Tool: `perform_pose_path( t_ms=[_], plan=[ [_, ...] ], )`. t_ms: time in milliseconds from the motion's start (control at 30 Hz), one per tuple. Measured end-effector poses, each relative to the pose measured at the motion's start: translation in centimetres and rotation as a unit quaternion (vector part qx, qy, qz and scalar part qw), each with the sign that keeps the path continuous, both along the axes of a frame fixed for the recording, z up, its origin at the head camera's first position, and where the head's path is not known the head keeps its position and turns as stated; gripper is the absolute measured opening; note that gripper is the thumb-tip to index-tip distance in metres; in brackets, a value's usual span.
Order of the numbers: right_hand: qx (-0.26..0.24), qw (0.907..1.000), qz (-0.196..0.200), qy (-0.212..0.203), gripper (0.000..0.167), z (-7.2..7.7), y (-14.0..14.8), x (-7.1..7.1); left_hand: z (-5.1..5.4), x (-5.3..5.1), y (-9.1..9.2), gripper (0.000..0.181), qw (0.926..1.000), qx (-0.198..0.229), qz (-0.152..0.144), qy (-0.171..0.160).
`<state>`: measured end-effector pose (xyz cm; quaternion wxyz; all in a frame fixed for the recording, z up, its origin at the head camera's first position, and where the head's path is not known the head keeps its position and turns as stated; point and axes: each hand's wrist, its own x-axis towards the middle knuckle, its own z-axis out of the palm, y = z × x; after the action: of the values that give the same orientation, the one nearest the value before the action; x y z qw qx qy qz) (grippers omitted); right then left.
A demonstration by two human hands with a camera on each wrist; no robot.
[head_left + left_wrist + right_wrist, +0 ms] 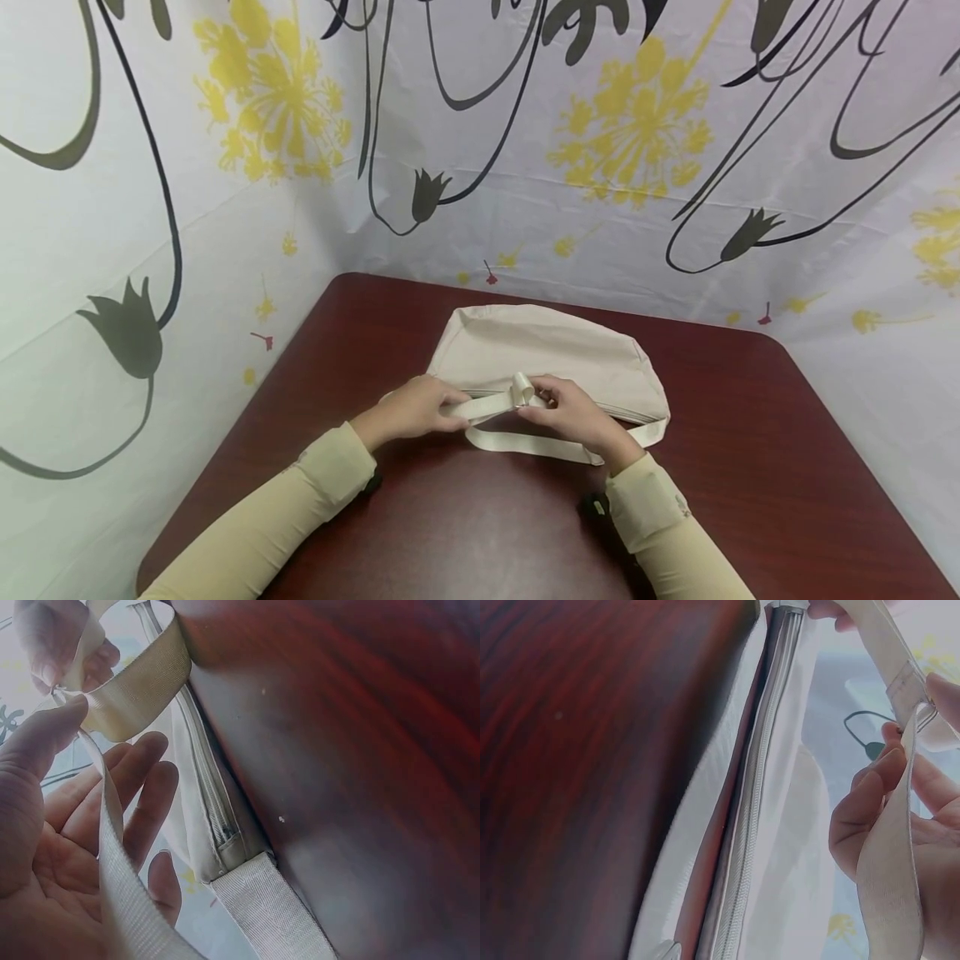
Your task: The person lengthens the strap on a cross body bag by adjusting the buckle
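A cream fabric bag [540, 342] lies on the table, its zipper [751, 795] along the edge nearest me. My left hand [416, 408] pinches the flat webbing strap [483, 407] between thumb and fingers, in front of the bag. In the left wrist view the strap runs across the palm of that hand [64, 840]. At the strap's small metal buckle [925, 714], my right hand [573, 410] pinches the webbing with thumb and fingertips. A loop of strap stands up beside the buckle. Another length of strap [532, 445] sags below both hands.
The dark red wooden table [480, 533] has rounded far corners. White cloth [495, 217] printed with yellow flowers and grey tulip shapes hangs behind it and along the sides. The bag lies toward the far part of the table.
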<state>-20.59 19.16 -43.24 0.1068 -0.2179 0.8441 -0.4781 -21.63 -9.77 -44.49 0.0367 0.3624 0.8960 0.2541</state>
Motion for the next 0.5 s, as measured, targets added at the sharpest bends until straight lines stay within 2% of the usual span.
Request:
perform_pose_path(
  t_ms=[200,500],
  plan=[
    [0.003,1.0000,-0.001,-0.002,0.044,0.03,-0.02,-0.11,-0.17,0.07,-0.18,0.016,0.9999,0.006,0.004,-0.011],
    [0.002,1.0000,-0.005,-0.007,0.046,0.11,0.39,-0.21,-0.08,0.20,-0.30,0.015,0.9999,0.012,0.000,-0.010]
  ],
)
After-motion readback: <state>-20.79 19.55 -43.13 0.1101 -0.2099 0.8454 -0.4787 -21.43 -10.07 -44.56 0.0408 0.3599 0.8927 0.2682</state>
